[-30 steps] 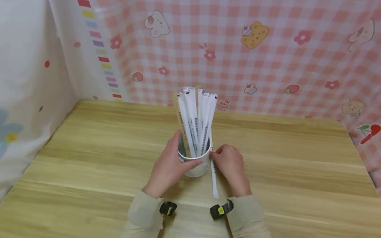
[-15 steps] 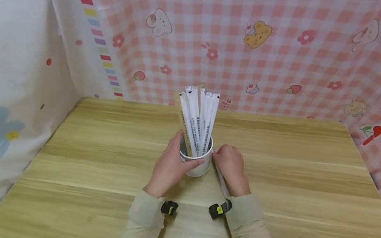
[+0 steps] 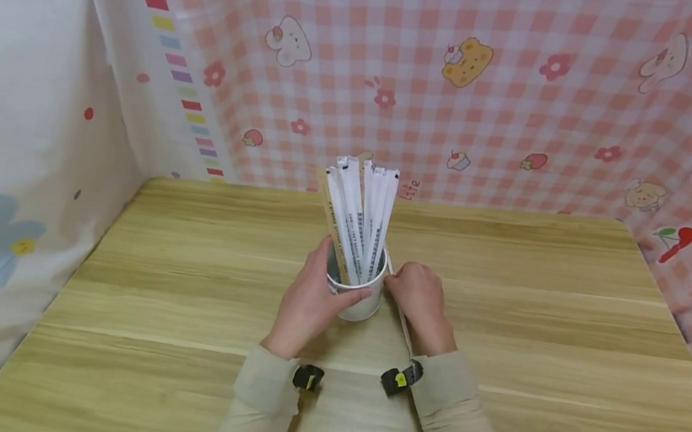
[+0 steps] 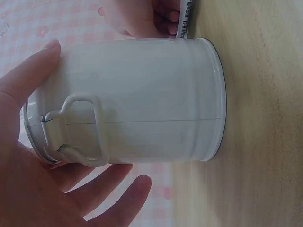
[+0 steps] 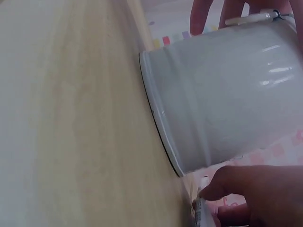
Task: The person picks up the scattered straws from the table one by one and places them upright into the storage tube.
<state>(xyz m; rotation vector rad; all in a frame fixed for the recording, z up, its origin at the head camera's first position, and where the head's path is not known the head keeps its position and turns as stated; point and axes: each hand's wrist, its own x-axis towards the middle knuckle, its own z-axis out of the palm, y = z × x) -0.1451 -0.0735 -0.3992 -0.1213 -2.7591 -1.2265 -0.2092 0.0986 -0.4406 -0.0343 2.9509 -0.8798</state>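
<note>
One white can [image 3: 356,301] stands on the tabletop [image 3: 537,337], holding several wrapped sticks [image 3: 359,218]. Left hand [image 3: 305,300] fingers curl around the can; right hand [image 3: 420,303] fingers pinch one stick [image 3: 406,329] beside it.

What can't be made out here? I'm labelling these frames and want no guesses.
- Printed text on the wrapped sticks: too small in the head view.
- Inside of the white can: hidden by the sticks and rim.
- Right hand grip on the single wrapped stick: fingers face away; the right wrist view is blurred and cut off by the edge.
- Left hand palm contact: hidden behind the can.
</note>
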